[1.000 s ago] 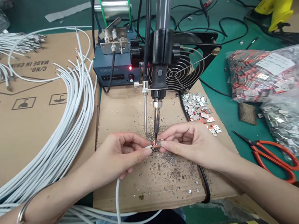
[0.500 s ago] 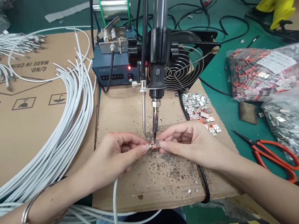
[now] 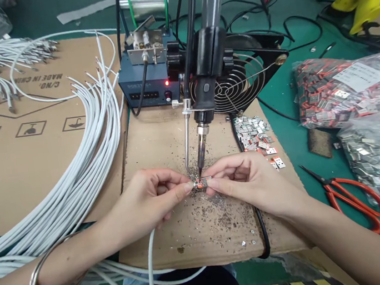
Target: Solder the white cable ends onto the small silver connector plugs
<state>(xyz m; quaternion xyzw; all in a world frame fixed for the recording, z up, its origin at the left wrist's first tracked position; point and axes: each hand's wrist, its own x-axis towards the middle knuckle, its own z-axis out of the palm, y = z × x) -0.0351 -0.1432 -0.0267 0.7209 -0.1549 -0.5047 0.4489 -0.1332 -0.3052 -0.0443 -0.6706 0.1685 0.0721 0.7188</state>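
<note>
My left hand (image 3: 161, 193) pinches the end of a white cable (image 3: 150, 261), which hangs down below the palm. Opposite it, my right hand (image 3: 245, 177) grips a small USB connector (image 3: 207, 181) with an orange part between thumb and finger. Cable end and connector meet under the tip of a mounted soldering iron (image 3: 200, 157), which appears to touch the joint. A thin metal solder feed tube (image 3: 187, 138) curves down beside the tip. The fingers partly hide the exact contact.
White cables (image 3: 97, 144) lie bundled at left. Behind the iron stand a blue solder feeder (image 3: 149, 85), a solder spool (image 3: 146, 3) and a black fan (image 3: 234, 82). Loose connectors (image 3: 252, 131), bagged connectors (image 3: 328, 94) and orange-handled pliers (image 3: 353, 192) lie at right. Solder debris (image 3: 215, 217) dots the cardboard.
The whole view has shifted slightly, so most things appear a little further right. Both hands keep their hold at the iron tip.
</note>
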